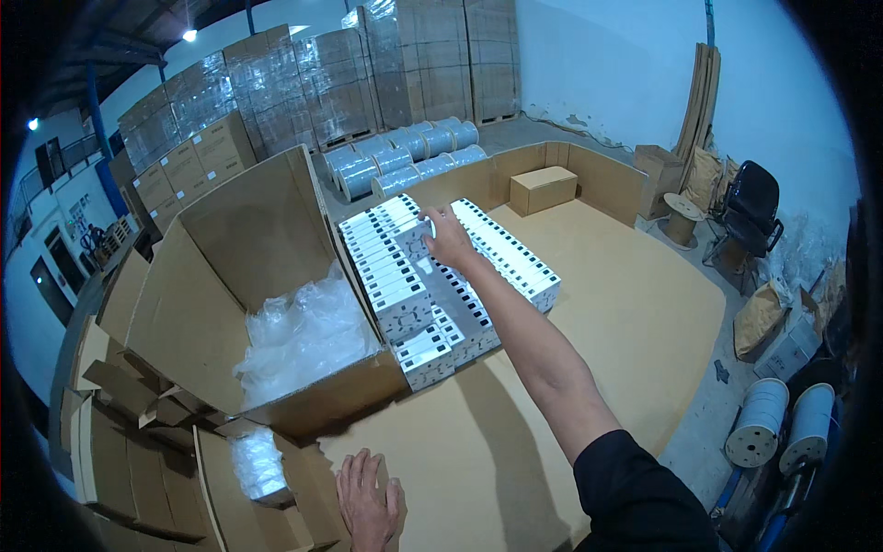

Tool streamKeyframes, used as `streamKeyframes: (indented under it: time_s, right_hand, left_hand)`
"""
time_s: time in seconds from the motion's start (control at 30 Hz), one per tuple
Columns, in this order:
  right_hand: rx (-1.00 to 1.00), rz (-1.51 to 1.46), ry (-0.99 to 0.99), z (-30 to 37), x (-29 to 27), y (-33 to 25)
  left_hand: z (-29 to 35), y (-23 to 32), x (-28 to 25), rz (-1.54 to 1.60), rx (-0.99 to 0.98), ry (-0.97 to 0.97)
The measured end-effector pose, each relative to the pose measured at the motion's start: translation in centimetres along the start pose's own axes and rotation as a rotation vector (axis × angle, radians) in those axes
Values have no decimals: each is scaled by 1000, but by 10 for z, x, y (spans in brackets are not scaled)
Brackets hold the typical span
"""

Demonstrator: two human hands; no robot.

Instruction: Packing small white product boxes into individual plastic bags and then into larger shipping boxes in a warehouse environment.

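Head view: a warehouse is forming the background, where film-wrapped pallet loads (414,69) are standing along a pale wall (598,78) and wrapped spools (361,177) are lying on the floor. A broad cardboard surface (635,304) is filling the centre and bearing rows of white boxes (384,262) with dark square marks, stacked just beside an open carton (248,198) that is holding crumpled clear plastic (308,331). The right hand (446,237) is reaching over these rows, its fingers bending partway at the end of one white box (413,242); whether they are gripping or merely touching it cannot be told. The left hand (370,504) is resting near the lower edge, its fingers slightly spread and holding nothing. A closed brown box (543,191) is sitting at the far side, and a black chair (752,210) is standing beyond the surface at right.
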State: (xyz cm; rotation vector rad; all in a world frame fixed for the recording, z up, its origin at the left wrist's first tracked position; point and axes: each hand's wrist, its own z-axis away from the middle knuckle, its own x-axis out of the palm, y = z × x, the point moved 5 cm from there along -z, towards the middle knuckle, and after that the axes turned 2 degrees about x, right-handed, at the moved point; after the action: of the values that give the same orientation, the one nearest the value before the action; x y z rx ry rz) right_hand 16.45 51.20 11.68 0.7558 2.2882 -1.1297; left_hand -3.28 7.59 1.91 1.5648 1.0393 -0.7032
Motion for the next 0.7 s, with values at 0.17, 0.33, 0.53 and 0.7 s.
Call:
streamKeyframes:
  time_s: [0.17,0.33,0.53,0.7]
  right_hand:
    - [-2,-27,-47,-5,-3,-2]
    - [-121,-41,-35,-2,-7,-8]
    - [-100,52,-140,4,-8,-9]
    - [-83,96,-95,21,-19,-10]
  left_hand:
    - [-2,-1,4,23,-14,2]
    - [-5,3,1,16,-42,-25]
    - [-1,0,-2,43,-31,13]
    - [4,2,2,15,24,49]
